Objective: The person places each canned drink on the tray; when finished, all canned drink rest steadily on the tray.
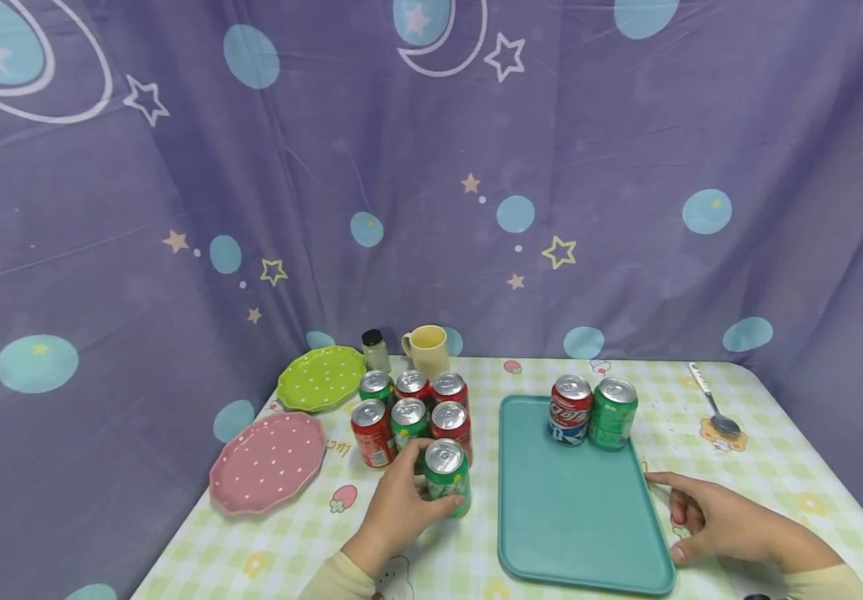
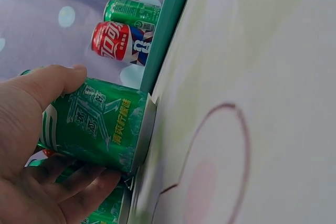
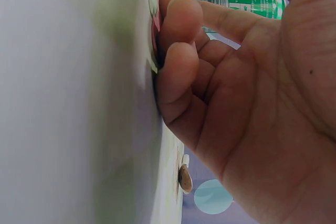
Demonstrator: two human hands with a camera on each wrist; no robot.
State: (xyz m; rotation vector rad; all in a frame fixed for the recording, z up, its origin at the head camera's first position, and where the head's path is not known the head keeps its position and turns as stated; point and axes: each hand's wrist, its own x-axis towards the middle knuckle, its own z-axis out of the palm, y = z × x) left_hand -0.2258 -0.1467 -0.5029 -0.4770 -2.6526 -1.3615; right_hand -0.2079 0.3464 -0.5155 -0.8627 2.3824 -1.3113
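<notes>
My left hand [image 1: 403, 497] grips a green soda can [image 1: 448, 482], thumb on one side and fingers round the other. In the left wrist view the can's base is close to the tablecloth; I cannot tell whether it touches. Just behind it stand several red and green cans [image 1: 410, 421] in a cluster. To the right lies a teal tray [image 1: 577, 508], bearing a red cola can [image 1: 570, 410] and a green can [image 1: 614, 414] side by side at its far end. My right hand [image 1: 731, 521] rests by the tray's right edge, index finger and thumb reaching to the rim, other fingers loosely bent.
On the left are a pink dotted plate [image 1: 269, 462] and a green dotted plate [image 1: 321, 379]. A black-lidded jar [image 1: 375, 352] and a yellow mug [image 1: 428, 350] stand behind the cans. At the far right lies a spoon [image 1: 724, 425]. A purple curtain [image 1: 431, 275] hangs behind the table.
</notes>
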